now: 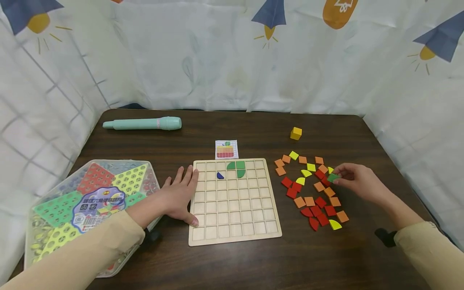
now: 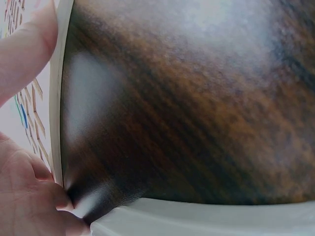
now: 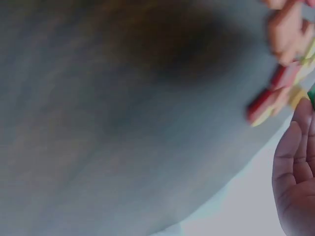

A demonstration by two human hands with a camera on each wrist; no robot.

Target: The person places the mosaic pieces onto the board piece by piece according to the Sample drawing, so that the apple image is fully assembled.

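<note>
A pale wooden grid board lies on the dark table, and my left hand rests along its left edge with fingers spread. Several green pieces and one dark blue piece sit in the board's upper cells. Off to the right, my right hand pinches a small green square tile above the loose pieces. Those are red tiles, orange tiles and yellow pieces. In the right wrist view, the fingers show at the right edge with a sliver of green.
Behind the board lies a small picture card with a coloured pattern. A yellow cube stands at the back right, a mint-green microphone-shaped object at the back left. A clear plastic box takes up the left side, under my left forearm.
</note>
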